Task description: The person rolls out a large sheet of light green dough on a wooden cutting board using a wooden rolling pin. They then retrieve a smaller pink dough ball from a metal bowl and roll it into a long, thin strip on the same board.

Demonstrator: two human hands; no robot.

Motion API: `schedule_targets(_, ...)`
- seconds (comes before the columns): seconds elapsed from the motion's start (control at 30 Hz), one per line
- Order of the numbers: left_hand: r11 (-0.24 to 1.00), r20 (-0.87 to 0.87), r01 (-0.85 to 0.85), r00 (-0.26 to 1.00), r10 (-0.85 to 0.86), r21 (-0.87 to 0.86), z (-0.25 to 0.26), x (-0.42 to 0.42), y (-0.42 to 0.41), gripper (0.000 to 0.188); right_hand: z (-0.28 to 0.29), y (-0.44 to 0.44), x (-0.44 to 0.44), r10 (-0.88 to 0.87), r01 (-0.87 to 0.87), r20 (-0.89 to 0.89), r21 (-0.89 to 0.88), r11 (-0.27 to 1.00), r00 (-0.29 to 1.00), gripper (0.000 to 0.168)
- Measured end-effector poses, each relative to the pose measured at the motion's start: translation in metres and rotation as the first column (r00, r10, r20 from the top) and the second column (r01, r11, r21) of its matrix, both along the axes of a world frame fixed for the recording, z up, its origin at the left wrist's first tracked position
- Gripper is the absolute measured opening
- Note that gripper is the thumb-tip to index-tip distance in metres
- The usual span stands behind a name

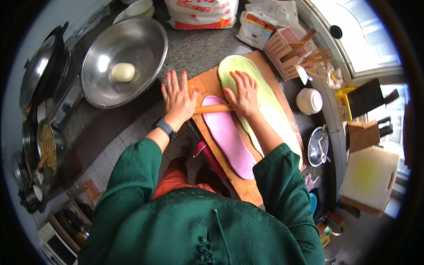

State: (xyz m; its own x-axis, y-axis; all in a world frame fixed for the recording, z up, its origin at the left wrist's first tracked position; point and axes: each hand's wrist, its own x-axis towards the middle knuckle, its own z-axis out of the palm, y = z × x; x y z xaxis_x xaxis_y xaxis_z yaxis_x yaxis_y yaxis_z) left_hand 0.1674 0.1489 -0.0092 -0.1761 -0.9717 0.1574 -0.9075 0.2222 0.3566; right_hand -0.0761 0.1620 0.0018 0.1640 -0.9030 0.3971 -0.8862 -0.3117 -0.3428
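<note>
A wooden rolling pin (213,109) lies across the upper part of a long flat sheet of pink dough (228,140). My left hand (179,99) rests flat on the pin's left end, fingers spread and pointing away from me. On the pin's other end is my right hand (244,94), its palm down and fingers extended over a larger sheet of pale green dough (265,99). Both sheets lie side by side on a wooden board (205,81). My palms hide the pin's two ends.
A steel bowl (99,87) holding a ball of pale dough (123,72) stands left of the board. Behind are a printed flour sack (202,13) and a pink utensil basket (281,49). A white jar (308,101) and a glass bowl (318,145) sit at the right.
</note>
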Motion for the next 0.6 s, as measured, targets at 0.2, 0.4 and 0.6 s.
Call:
schedule_targets(0.2,0.88,-0.101,0.439,0.899,-0.427,0.182,0.013,0.026,0.088,0.075,0.01,0.142,0.014,0.025,-0.008,-0.104,0.156,0.988,0.994,0.061)
schedule_targets(0.4,0.894,-0.077,0.348,0.937,-0.341,0.283,0.02,-0.004,0.035,0.069,0.037,0.189,0.012,-0.127,0.099,0.086,0.27,0.958,0.988,0.03)
schedule_targets(0.6,0.841,0.183,0.364,0.867,-0.463,0.4,0.045,-0.008,0.022,0.063,0.025,0.323,-0.012,-0.714,0.615,0.215,0.382,0.689,0.667,0.016)
